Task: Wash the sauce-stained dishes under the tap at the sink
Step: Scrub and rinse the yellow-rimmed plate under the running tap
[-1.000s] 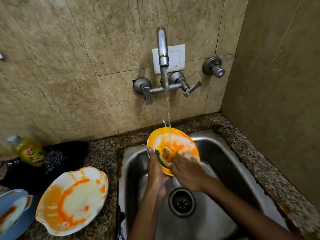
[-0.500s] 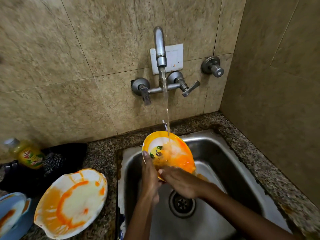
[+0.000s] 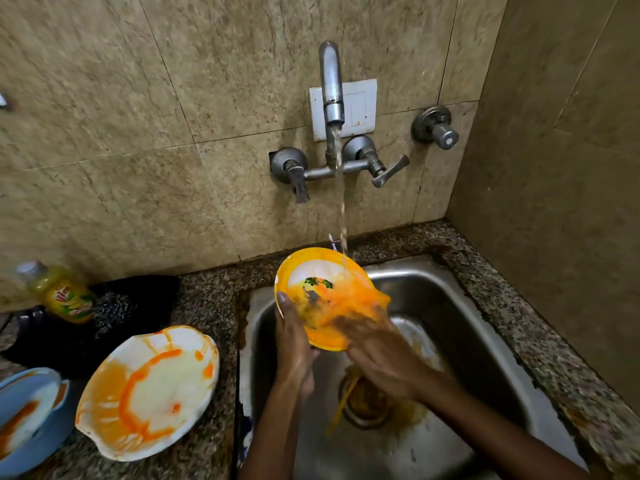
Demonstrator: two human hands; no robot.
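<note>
Yellow-rimmed plate [image 3: 313, 271] tilts over the back-left part of the steel sink [image 3: 446, 306], under the tap's [image 3: 331, 88] running stream. Left hand [image 3: 294, 344] clamps its left edge, thumb on the face. Right hand [image 3: 377, 348], blurred, lies flat with fingers spread on the orange-smeared face. A sauce-streaked white plate [image 3: 149, 393] and blue bowl [image 3: 24, 417] wait on the worktop's left front

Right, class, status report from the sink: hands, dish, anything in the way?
Left hand grips yellow plate under running tap. Right hand rubbing its face, blurred. Nothing in the way.
</note>
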